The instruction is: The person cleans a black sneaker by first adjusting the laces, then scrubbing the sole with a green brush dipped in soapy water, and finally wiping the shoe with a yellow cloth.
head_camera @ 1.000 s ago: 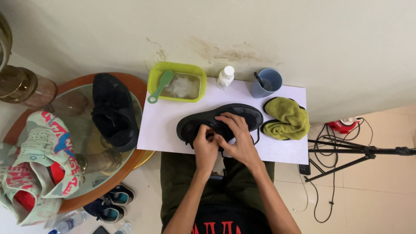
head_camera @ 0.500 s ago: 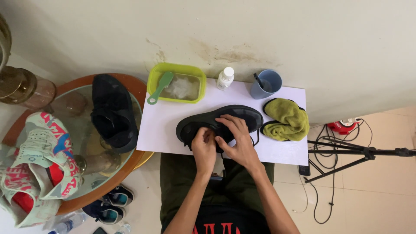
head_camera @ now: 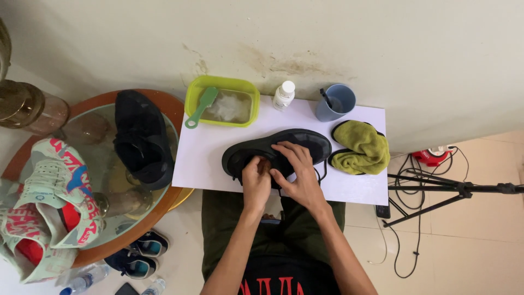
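Hardly anything's moved since a sec ago: both hands stay on the black shoe (head_camera: 284, 148), mid white board (head_camera: 207, 155). Left hand (head_camera: 256, 177) pinches its laces, fingers curled; right hand (head_camera: 295, 172) lies spread over the shoe. Green tub (head_camera: 192, 93) behind the shoe, yellow-green cloth (head_camera: 363, 150) to its right.

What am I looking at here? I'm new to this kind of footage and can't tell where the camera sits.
The camera is worn on a person's head and looks down at their own hands. The left hand and right hand both rest on a black shoe lying on a white board. Also on the board: a green tub with a green brush, a small white bottle, a blue mug and a yellow-green cloth. Another black shoe sits on the round glass table.
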